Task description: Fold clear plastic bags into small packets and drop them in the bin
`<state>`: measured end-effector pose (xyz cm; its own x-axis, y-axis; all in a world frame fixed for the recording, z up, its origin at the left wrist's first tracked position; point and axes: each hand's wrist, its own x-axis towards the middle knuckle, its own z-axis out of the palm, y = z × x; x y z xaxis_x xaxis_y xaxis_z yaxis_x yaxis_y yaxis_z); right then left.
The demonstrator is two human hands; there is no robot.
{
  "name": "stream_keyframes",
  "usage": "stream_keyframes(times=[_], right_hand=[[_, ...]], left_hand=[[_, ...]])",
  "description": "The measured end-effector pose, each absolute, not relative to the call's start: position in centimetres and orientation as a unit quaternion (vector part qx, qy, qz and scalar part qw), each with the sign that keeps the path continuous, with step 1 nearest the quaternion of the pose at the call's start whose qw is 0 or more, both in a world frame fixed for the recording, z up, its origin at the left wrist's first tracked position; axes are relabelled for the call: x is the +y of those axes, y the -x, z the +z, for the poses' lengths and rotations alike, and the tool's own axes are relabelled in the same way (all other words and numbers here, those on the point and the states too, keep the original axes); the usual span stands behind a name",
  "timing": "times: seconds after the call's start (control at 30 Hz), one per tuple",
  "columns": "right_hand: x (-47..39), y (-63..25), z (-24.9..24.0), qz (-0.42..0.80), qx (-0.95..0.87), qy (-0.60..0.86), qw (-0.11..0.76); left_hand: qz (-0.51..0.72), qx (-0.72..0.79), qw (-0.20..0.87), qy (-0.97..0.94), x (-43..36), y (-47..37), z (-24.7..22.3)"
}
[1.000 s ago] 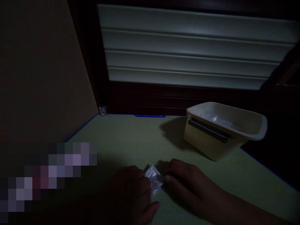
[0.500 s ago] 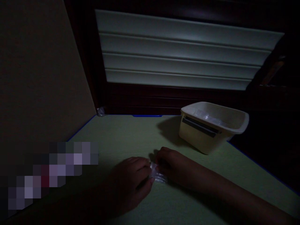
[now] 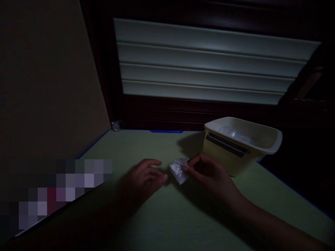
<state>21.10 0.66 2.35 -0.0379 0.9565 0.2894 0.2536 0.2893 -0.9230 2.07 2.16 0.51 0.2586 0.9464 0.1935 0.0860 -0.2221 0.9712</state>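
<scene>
Between the thumb and fingers of my right hand (image 3: 209, 170) is a small clear plastic bag (image 3: 178, 170), crinkled and folded into a rough square. It is held just above the pale green tabletop (image 3: 167, 216). My left hand (image 3: 146, 177) is to the left of the bag and apart from it, fingers spread and curved with nothing in them. Beyond my right hand stands a cream plastic bin (image 3: 225, 153) with a dark slot in its side. Crumpled clear plastic (image 3: 235, 135) lies inside the bin.
A blurred-out item (image 3: 65, 188) lies along the left edge of the table. A small clear plastic piece (image 3: 115, 126) sits in the far left corner. A wall (image 3: 52, 87) rises on the left, and a slatted panel (image 3: 204, 66) in dark wood stands behind.
My left hand has let go of the plastic bag and moved away to the left. My right hand has lifted the bag slightly. The bag now shows as a folded square.
</scene>
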Motion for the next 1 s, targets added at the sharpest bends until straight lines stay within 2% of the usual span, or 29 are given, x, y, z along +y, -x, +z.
stream_keyframes(times=[0.07, 0.13, 0.3, 0.4, 0.53, 0.73, 0.93, 1.0], right_hand=[[0.3, -20.4, 2.2, 0.38, -0.61, 0.471, 0.511], [-0.1, -19.7, 2.0, 0.416, -0.595, 0.454, 0.517], [-0.8, -18.5, 1.3, 0.483, -0.579, 0.394, 0.525], [-0.9, -18.6, 1.3, 0.495, -0.589, 0.396, 0.501], [-0.9, -19.2, 1.7, 0.432, -0.644, 0.431, 0.461], [-1.0, -20.1, 2.8, 0.281, -0.702, 0.449, 0.476], [-1.5, -19.7, 2.6, 0.279, -0.764, 0.425, 0.397], [-1.4, -19.6, 2.5, 0.297, -0.746, 0.438, 0.404]], left_hand=[[0.401, 0.388, 0.555, -0.617, 2.1, -2.2, 0.5], [0.371, 0.364, 0.579, -0.628, 2.0, -2.2, 0.4], [0.338, 0.402, 0.531, -0.665, 2.1, -2.2, 0.1], [0.33, 0.417, 0.519, -0.67, 2.1, -2.1, 0.3], [0.316, 0.434, 0.507, -0.674, 2.1, -2.1, 0.7], [0.294, 0.425, 0.494, -0.699, 2.0, -1.9, 0.1], [0.291, 0.402, 0.48, -0.723, 1.7, -1.7, 0.4], [0.304, 0.392, 0.499, -0.71, 1.7, -1.8, 0.8]])
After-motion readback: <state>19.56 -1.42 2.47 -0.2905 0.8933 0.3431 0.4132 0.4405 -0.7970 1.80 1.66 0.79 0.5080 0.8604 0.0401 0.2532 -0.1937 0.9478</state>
